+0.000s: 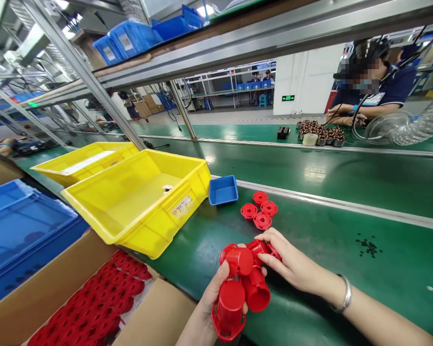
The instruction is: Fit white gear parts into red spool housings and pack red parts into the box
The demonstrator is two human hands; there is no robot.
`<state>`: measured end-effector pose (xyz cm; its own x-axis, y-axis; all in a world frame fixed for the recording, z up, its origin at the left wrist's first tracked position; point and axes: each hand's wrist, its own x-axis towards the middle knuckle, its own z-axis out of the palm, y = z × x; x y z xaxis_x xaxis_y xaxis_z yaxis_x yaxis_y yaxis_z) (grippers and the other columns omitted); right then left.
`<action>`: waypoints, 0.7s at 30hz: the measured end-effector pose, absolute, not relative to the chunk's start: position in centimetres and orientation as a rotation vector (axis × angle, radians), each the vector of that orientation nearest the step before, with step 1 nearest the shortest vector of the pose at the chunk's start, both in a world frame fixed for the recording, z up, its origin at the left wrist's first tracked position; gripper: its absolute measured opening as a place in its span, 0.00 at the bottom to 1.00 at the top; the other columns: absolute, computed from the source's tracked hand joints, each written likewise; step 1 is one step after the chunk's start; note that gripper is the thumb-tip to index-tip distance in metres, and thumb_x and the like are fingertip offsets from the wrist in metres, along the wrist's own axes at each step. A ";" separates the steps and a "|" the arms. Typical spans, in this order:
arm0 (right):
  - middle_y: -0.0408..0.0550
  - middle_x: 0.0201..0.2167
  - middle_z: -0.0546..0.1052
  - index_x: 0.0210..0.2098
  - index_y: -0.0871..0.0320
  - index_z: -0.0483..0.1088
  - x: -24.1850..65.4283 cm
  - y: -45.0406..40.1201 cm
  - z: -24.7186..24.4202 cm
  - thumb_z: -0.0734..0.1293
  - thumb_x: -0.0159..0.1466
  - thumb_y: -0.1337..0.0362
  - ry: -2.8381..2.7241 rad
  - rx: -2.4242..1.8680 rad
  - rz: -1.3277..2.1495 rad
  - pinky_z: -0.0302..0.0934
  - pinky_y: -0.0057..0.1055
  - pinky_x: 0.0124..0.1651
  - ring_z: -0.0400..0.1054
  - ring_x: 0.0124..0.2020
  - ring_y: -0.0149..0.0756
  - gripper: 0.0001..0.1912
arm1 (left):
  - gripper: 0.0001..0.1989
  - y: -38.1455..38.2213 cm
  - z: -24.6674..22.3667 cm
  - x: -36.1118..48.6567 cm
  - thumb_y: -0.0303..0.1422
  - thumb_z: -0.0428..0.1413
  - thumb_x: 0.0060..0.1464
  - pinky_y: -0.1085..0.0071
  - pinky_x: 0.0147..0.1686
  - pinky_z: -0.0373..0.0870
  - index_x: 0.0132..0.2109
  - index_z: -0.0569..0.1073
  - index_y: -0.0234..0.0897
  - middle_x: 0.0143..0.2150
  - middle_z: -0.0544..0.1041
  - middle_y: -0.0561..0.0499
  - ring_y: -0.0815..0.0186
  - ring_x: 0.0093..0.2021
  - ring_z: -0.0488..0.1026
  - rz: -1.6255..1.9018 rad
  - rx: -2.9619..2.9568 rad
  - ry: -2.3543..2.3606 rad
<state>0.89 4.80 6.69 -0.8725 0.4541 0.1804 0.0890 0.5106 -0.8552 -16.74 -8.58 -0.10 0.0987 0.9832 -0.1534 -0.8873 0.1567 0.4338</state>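
Note:
My left hand is wrapped around several red plastic cups with flanged rims, bunched together above the green bench. With its thumb and fingers, my right hand grips another red cup at the right side of the bunch. Part of that cup is covered by my fingers. Beyond my hands, several more red flanged cups rest on the bench in a small cluster. At the lower left, a cardboard box holds rows of the same red parts.
Left of my hands stand a large yellow bin and a small blue tray. Small black pieces lie scattered at right. Across the bench, a person sits near copper-wound parts. A metal shelf runs overhead.

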 end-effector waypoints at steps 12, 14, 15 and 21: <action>0.55 0.52 0.66 0.59 0.55 0.57 -0.5 4.0 8.2 0.56 0.73 0.59 -2.391 -0.326 0.911 0.68 0.35 0.51 0.68 0.47 0.37 0.16 | 0.33 -8.3 2.7 -17.0 0.50 0.61 0.55 0.77 0.18 0.72 0.62 0.64 0.39 0.33 0.81 0.46 0.64 0.21 0.77 1.377 0.261 0.655; 0.57 0.54 0.65 0.60 0.55 0.57 -1.1 3.0 8.9 0.57 0.73 0.60 -2.549 -0.203 0.803 0.69 0.35 0.51 0.69 0.47 0.37 0.17 | 0.31 -8.1 2.6 -16.8 0.52 0.62 0.53 0.78 0.17 0.70 0.56 0.69 0.35 0.30 0.80 0.47 0.65 0.18 0.75 1.379 0.267 0.732; 0.58 0.54 0.66 0.60 0.56 0.58 -1.4 2.6 9.1 0.56 0.73 0.61 -2.597 -0.180 0.756 0.69 0.35 0.51 0.69 0.47 0.38 0.17 | 0.31 -8.1 2.6 -16.7 0.53 0.63 0.52 0.78 0.16 0.69 0.53 0.70 0.34 0.29 0.80 0.47 0.66 0.18 0.74 1.383 0.269 0.756; 0.58 0.51 0.68 0.58 0.58 0.60 -2.2 2.2 8.3 0.55 0.73 0.63 -2.545 -0.195 0.645 0.72 0.33 0.46 0.72 0.43 0.37 0.15 | 0.32 -8.0 3.7 -16.5 0.57 0.63 0.48 0.77 0.17 0.70 0.48 0.73 0.32 0.26 0.79 0.48 0.66 0.19 0.75 1.393 0.294 0.711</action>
